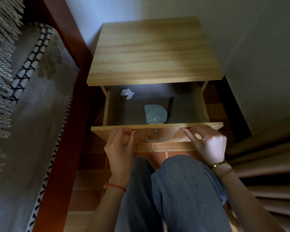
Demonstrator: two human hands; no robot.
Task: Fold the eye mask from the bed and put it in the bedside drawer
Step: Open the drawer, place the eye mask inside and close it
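The folded eye mask [155, 114], blue-grey with white writing, lies inside the open drawer [157, 126] of the wooden bedside table [154, 51], near its front middle, with a dark strap beside it. My left hand [120, 144] is against the left part of the drawer front, fingers curled. My right hand [206, 141] rests its fingertips on the top edge of the drawer front at the right. Neither hand touches the mask.
A crumpled white tissue [127, 93] lies at the drawer's back left. A metal handle [155, 137] hangs on the drawer front between my hands. The bed [32, 114] with its red-brown frame runs along the left. Curtains [266, 173] hang at the right. My knees in jeans are below.
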